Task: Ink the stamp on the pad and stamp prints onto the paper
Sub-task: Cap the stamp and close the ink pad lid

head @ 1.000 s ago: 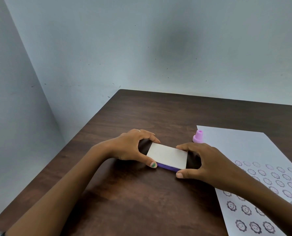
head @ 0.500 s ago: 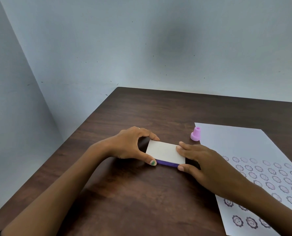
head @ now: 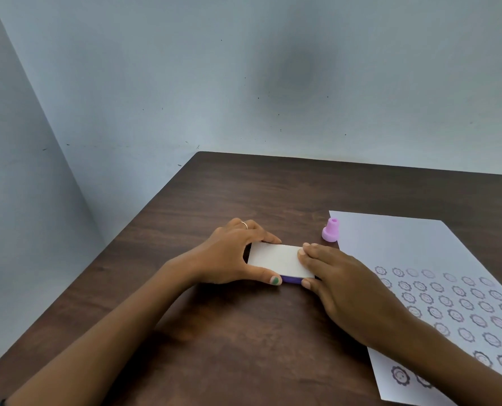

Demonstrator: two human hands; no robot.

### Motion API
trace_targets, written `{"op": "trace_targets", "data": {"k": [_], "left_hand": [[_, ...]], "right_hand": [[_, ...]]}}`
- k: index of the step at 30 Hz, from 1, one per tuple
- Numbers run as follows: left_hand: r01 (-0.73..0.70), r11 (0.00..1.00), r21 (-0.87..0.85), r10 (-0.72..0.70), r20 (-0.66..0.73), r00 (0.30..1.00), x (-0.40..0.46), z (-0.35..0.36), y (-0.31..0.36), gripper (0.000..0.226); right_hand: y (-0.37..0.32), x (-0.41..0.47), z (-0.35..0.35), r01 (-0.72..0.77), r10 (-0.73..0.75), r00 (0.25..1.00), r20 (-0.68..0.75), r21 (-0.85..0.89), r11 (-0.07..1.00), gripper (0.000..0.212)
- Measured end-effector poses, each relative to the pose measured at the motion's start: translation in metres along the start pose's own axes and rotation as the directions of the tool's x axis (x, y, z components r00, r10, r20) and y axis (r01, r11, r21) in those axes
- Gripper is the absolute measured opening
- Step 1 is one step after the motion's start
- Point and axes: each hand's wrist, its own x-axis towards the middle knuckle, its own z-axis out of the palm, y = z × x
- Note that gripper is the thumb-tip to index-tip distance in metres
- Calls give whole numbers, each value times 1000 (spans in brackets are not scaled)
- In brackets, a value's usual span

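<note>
The ink pad (head: 277, 260), a flat purple case with a white lid, lies shut on the dark wooden table (head: 243, 332). My left hand (head: 232, 253) grips its left end between thumb and fingers. My right hand (head: 340, 285) lies flat on its right end, fingers pressing on the lid and thumb at the front edge. A small pink stamp (head: 330, 230) stands on the table just behind and to the right of the pad, by the paper's corner. The white paper (head: 405, 247) on the right carries several rows of round purple prints.
Pale blue walls close the table in at the back and the left. The table's left edge (head: 144, 218) runs diagonally toward me. My right forearm (head: 449, 364) crosses the near part of the paper.
The lid was tilted up a second ago and now lies flat on the case. My right hand has shifted from gripping the pad's end to pressing down on the lid.
</note>
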Motion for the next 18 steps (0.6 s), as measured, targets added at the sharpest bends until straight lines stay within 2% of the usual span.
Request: {"op": "trace_targets", "data": {"k": [3,7,12,18], "left_hand": [[-21,993,116,24,-25,999,0,9,12,66],[-63,962,265,83,-66,994,-3,23,28,63],[-135,960,244,148,-35,988,-5,41,48,59],[-84,954,288,98,-37,994,-5,50,51,60]], "right_hand": [[0,-1,2,-17,20,996,-88,37,999,33],[2,0,0,-23,34,990,-137,80,997,21],[2,0,-3,-4,24,985,-169,118,993,10],[2,2,-3,-34,57,981,-185,124,992,7]]}}
